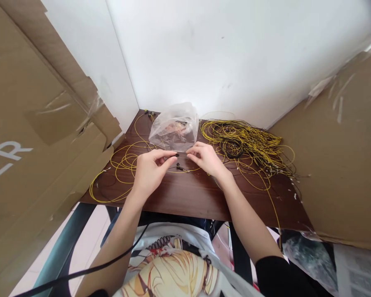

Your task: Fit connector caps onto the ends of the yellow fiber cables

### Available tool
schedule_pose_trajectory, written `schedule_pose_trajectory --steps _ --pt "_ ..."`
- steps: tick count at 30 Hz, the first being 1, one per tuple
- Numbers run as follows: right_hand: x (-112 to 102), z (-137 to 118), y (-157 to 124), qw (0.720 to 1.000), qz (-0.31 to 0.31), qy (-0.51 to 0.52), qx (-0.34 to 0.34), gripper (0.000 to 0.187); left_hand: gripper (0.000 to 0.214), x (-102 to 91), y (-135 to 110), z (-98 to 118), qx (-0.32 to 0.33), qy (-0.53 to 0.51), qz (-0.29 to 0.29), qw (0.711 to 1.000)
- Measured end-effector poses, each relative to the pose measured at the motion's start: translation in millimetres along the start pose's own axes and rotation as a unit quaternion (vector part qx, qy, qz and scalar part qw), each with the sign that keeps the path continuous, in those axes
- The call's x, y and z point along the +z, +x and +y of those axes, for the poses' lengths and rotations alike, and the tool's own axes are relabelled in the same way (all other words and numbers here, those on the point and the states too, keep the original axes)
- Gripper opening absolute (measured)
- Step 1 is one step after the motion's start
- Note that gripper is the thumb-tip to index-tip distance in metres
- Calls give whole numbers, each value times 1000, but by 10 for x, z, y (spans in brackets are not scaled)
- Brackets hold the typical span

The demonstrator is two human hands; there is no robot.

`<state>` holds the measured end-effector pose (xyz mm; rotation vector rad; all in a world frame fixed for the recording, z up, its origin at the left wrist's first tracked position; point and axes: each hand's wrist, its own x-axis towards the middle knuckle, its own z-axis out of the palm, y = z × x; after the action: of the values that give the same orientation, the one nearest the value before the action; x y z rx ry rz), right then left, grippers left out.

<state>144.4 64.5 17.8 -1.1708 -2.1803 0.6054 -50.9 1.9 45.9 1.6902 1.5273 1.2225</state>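
Over the middle of the brown table [191, 198], my left hand [150, 168] pinches a small black part [177, 155] between thumb and forefinger. Just to its right, my right hand [206, 160] has thumb and fingertips pressed together; what they hold, if anything, is too small to make out. Below the fingertips, another small black piece [179, 166] lies on the tabletop beside a thin yellow wire [191, 170]. A clear plastic bag [176, 138] with copper-coloured contents stands right behind both hands.
A big tangle of yellow and black wires [250, 144] covers the table's back right. Loose yellow wire loops [123, 165] lie at the left. Cardboard sheets [49, 103] wall in both sides, and a white wall [204, 57] rises behind. White scraps litter the right edge.
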Motion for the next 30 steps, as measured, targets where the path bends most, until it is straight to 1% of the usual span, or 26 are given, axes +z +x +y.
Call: schedule_pose_trajectory --steps 2,4,6,9,10,12,14,15,16,17,18,20,22,23,24,26,30 --pt "66 30 5 1000 -23 -18 -2 11 22 18 -21 13 -16 -48 -18 999" --pt "106 62 7 999 -34 -21 -9 10 23 37 -46 14 -40 -107 -35 993" --pt "125 89 6 999 -42 -26 -16 8 23 51 -67 21 -67 -173 -45 982" --pt "129 91 0 998 -45 -34 -17 8 24 61 -85 58 -100 -251 -45 962" --pt "127 74 -3 999 -36 -31 -16 9 24 61 -88 76 -108 -268 -43 956" --pt "115 4 -8 1000 1 -4 -19 13 25 58 -86 111 -120 -292 -39 948" --pt "99 -103 -16 996 49 76 -20 15 30 58 -77 140 -126 -312 -32 941" --pt "93 -164 -21 988 63 141 -16 15 35 61 -71 151 -124 -320 -26 939" --pt "90 -225 -28 974 63 219 -9 15 41 67 -65 159 -119 -326 -16 938" --pt "92 -281 -36 952 49 303 1 15 45 77 -60 164 -111 -329 -3 938" --pt "100 -331 -44 924 27 381 9 18 48 89 -57 167 -101 -329 11 939" --pt "132 -403 -59 860 -19 509 26 27 43 120 -55 164 -81 -319 38 943" --pt "170 -443 -67 807 -46 586 51 33 35 152 -61 151 -69 -298 57 950" --pt "186 -454 -67 789 -55 608 65 35 33 165 -64 142 -65 -284 64 954" --pt "196 -461 -66 777 -63 621 78 36 31 175 -68 130 -61 -270 71 958" --pt "199 -469 -62 771 -83 624 95 36 30 185 -70 102 -50 -245 85 965" --pt "165 -479 -53 788 -110 594 115 34 27 167 -65 49 -22 -218 97 971"
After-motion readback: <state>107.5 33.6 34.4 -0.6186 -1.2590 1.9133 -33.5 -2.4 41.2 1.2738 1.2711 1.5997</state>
